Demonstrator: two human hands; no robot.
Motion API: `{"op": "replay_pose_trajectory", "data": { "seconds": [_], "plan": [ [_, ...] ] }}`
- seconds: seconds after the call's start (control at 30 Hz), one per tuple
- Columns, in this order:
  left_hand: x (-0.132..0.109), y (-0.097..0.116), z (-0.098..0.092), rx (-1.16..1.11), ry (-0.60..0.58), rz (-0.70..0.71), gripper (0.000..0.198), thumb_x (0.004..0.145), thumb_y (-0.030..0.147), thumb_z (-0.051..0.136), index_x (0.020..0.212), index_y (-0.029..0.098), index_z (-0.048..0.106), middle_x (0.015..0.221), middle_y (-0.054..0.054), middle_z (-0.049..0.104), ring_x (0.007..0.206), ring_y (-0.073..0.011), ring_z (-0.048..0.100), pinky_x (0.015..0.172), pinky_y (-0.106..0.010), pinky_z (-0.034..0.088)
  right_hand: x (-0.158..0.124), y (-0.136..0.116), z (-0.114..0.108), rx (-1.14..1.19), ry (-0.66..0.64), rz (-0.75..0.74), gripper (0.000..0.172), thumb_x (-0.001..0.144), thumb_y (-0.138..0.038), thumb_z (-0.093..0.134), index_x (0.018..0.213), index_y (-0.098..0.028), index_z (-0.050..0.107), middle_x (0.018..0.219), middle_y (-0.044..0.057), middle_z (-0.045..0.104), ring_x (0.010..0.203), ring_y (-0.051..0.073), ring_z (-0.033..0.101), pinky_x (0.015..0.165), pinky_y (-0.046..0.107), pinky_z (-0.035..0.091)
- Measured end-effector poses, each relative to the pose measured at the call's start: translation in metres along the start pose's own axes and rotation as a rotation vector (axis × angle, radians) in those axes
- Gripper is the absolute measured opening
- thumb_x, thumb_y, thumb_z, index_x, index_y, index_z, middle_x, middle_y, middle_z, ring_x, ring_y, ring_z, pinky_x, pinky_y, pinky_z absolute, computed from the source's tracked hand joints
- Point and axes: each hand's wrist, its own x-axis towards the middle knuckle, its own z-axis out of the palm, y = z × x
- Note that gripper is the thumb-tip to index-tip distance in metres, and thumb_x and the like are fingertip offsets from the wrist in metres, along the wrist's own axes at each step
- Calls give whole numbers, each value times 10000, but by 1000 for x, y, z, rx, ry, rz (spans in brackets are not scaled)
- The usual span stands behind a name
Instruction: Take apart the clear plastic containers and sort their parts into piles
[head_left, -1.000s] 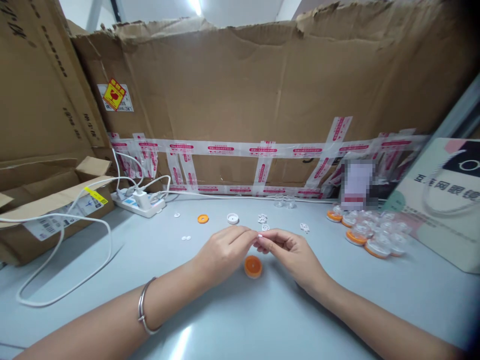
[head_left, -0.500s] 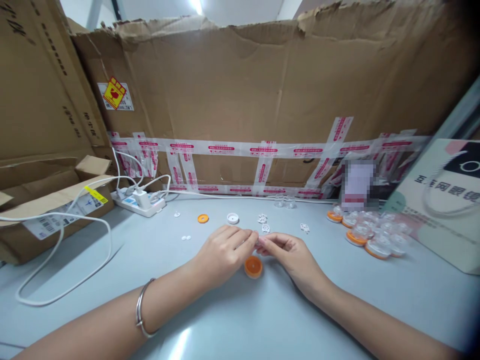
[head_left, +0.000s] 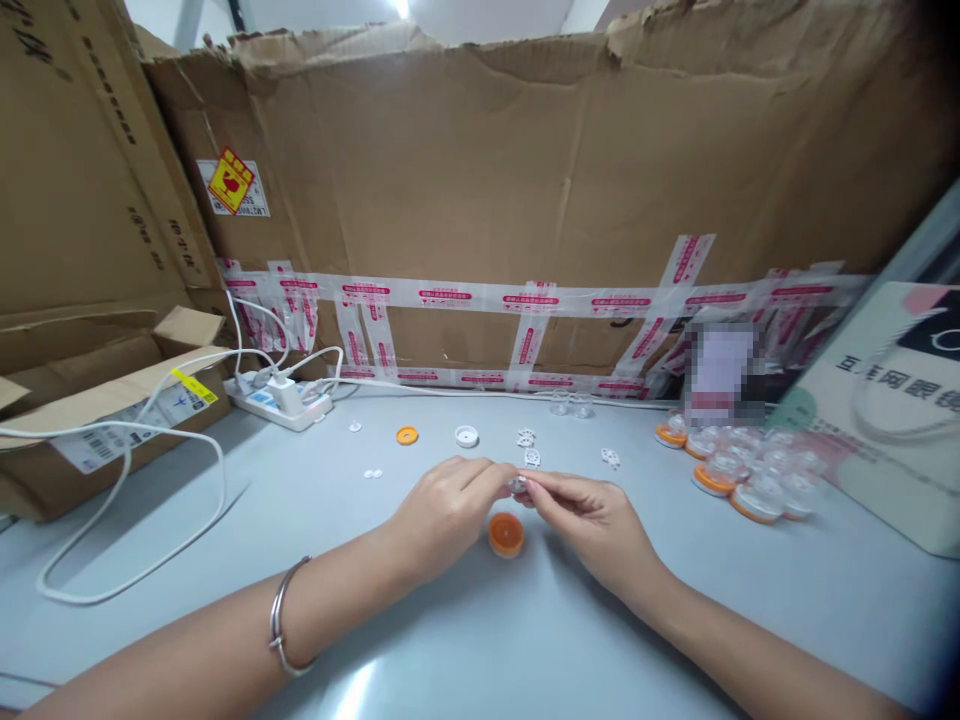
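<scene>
One pale grey-blue tabletop [head_left: 480, 660] fills my feed, glare streak at its near edge, ceiling light [head_left: 402, 8] up top. Tall cardboard box [head_left: 465, 180], torn along its upper edge, taped red-and-white low down, walls off the back and blocks my view of the room behind it. Left side: open carton [head_left: 37, 475], power strip [head_left: 307, 412] with plugs in, white cable [head_left: 223, 478] looping over the tabletop, well apart from the hands. Right side: printed bag [head_left: 877, 440], cluster of clear-topped pieces [head_left: 756, 495] near it, some on orange bases. Mid-tabletop, beyond the hands: orange ring [head_left: 407, 436], white ring [head_left: 466, 436], two small discs [head_left: 373, 474], perforated white parts [head_left: 532, 457]; clear pieces [head_left: 581, 405] near the box. Small whitish part [head_left: 517, 484] sits between left hand [head_left: 442, 515] and right hand [head_left: 604, 520], fingers of both pinching it and hiding most of it from me. Round orange piece [head_left: 506, 535] rests on the tabletop just nearside.
</scene>
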Motion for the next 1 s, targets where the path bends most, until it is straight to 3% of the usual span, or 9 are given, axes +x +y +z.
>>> {"op": "replay_pose_trajectory", "data": {
  "seconds": [0.37, 0.6, 0.67, 0.83, 1.0],
  "plan": [
    [-5, -3, 6, 66, 5, 38, 136, 851, 113, 445, 930, 149, 551, 785, -22, 620, 715, -119, 573, 656, -243, 474, 5, -1, -3, 202, -36, 216, 340, 714, -437, 624, 944, -200, 702, 836, 75, 712, 777, 212, 661, 769, 369, 538],
    [1, -1, -6, 163, 43, 233, 183, 879, 110, 385, 865, 118, 567, 771, -57, 632, 685, -122, 578, 624, -241, 488, 5, -5, -4, 322, -61, 311, 333, 691, -442, 648, 911, -200, 714, 852, 80, 710, 812, 212, 661, 811, 370, 528],
    [2, -1, -4, 112, 52, 184, 183, 877, 117, 394, 851, 131, 574, 767, -48, 640, 686, -118, 590, 631, -239, 497, 4, -4, -5, 311, -55, 304, 330, 696, -437, 646, 911, -197, 714, 849, 80, 711, 806, 214, 662, 802, 365, 532],
    [3, -1, 3, -237, 108, -135, 174, 856, 205, 479, 992, 144, 570, 817, -40, 674, 700, -111, 625, 656, -230, 522, 2, -3, -4, 174, -16, 193, 281, 715, -415, 629, 893, -216, 719, 793, 54, 717, 777, 216, 667, 743, 329, 550],
    [6, 0, -3, -425, -37, -362, 140, 839, 233, 514, 845, 175, 641, 732, -3, 669, 630, -102, 603, 588, -204, 491, 2, -2, -4, 86, 5, 154, 260, 741, -391, 594, 899, -225, 717, 845, 46, 715, 792, 222, 668, 739, 321, 550]
  ]
}}
